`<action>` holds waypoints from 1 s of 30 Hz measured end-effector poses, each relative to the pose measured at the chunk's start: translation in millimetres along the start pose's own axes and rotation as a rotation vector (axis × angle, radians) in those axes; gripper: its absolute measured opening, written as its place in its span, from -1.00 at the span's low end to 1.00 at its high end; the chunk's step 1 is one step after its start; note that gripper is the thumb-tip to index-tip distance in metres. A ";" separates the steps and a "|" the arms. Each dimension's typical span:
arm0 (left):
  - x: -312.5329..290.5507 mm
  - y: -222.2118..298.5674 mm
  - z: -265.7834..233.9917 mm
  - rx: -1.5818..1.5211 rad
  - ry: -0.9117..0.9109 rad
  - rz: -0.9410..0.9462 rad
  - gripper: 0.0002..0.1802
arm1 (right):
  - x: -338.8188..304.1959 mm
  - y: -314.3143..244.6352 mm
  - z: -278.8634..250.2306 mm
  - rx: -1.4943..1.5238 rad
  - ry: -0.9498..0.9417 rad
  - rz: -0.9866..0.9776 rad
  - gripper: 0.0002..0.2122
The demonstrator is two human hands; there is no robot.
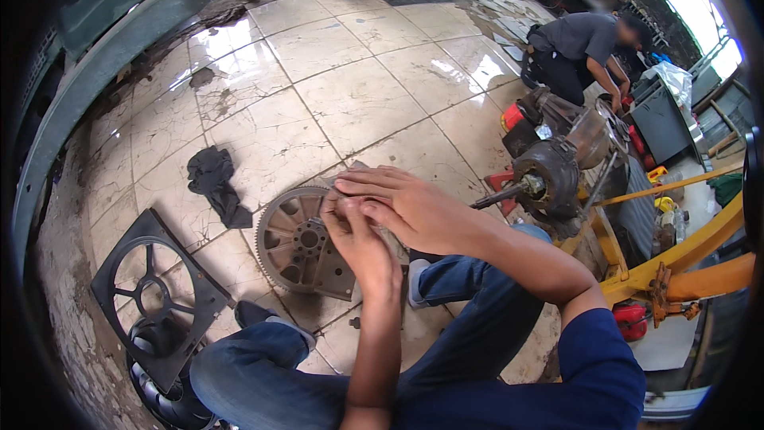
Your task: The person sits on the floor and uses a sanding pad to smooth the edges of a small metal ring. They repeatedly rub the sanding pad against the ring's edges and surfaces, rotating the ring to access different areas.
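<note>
My left hand [358, 247] is raised with its fingers curled up. Across its fingertips lies my right hand [406, 203], its fingers bent over and the two thumbs close together. Whatever they pinch between them is hidden. Just below and behind my hands, a toothed flywheel [278, 227] rests on the tiled floor between my feet, with spokes and a ring of bolt holes at its hub. A flat metal plate [334, 280] lies against the flywheel's near right side, partly covered by my left wrist.
Left of the flywheel are a crumpled black cloth [215, 183] and a black fan shroud [211, 302]. To my right stand a greasy gearbox assembly [549, 167] and a yellow frame [700, 259]. A co-worker [573, 48] crouches beyond. A vehicle's bumper [95, 87] curves along the left.
</note>
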State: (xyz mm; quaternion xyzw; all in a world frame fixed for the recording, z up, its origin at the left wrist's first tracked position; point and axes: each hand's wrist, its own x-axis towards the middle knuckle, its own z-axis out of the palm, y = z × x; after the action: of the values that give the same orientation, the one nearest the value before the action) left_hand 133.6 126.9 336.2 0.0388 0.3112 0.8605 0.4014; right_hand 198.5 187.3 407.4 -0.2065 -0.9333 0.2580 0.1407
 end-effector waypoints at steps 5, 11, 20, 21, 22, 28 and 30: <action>-10.4 -7.2 1.9 0.095 -0.114 0.038 -0.73 | 8.2 -4.2 -12.1 0.089 -0.026 0.137 -0.66; -5.7 -8.2 -4.3 0.058 -0.027 -0.070 -0.67 | 7.6 -5.3 -4.9 0.088 -0.055 0.125 -0.68; -3.0 -12.1 -5.4 0.082 -0.063 -0.034 -0.70 | 5.3 0.9 -4.5 0.076 -0.089 0.137 -0.64; -4.8 -14.6 -3.2 0.078 -0.071 -0.043 -0.71 | 5.2 1.5 -6.5 0.079 -0.091 0.162 -0.64; -6.4 -16.4 -2.3 0.077 -0.076 -0.048 -0.71 | 6.0 0.6 -7.7 0.085 -0.093 0.183 -0.63; -3.0 -19.0 -7.1 0.062 -0.113 -0.079 -0.73 | 2.6 9.4 -4.7 0.007 -0.065 0.138 -0.63; -1.7 -20.3 -8.3 0.087 -0.113 -0.065 -0.74 | 2.4 11.2 -4.2 0.010 -0.077 0.128 -0.63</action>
State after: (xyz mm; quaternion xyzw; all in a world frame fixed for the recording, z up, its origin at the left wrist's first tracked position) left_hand 145.7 131.3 318.4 0.0948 0.3261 0.8292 0.4440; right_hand 201.4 198.9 405.2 -0.2552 -0.9216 0.2787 0.0889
